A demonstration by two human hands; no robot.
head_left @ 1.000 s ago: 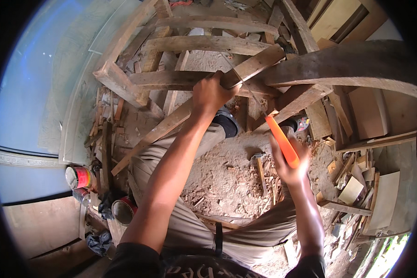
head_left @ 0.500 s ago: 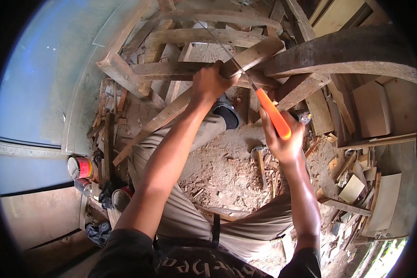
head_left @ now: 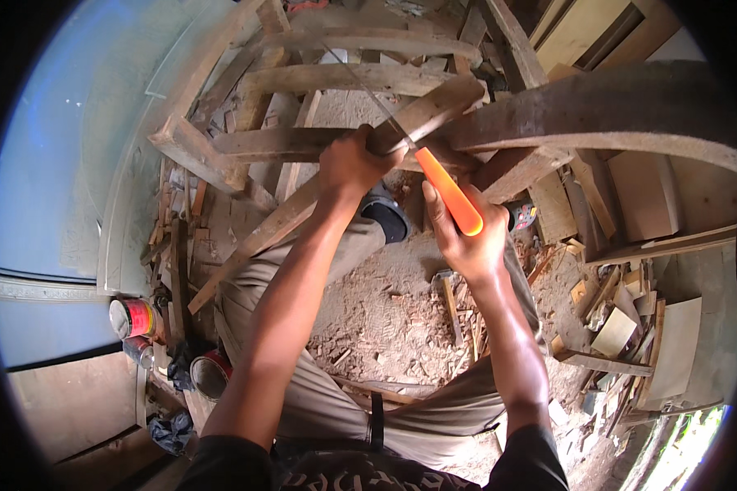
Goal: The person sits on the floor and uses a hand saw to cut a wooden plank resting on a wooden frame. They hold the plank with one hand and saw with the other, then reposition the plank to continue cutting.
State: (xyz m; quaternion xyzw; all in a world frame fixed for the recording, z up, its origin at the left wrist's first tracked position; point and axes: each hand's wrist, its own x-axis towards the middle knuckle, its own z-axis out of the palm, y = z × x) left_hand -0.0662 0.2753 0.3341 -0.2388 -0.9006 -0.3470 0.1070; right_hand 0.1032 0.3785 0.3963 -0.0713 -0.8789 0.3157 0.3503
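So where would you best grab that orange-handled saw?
Probably best to grip the handsaw by its orange handle, coming from the near right, as the right hand does: the handle slants back toward the person, while the thin blade runs away across the wooden bar.

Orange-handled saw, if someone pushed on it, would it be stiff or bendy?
The saw has a long, thin blade, so it would probably flex if pushed sideways. The thicker orange handle, in the right hand, looks rigid by comparison, and its smooth surface might feel a bit slippery.
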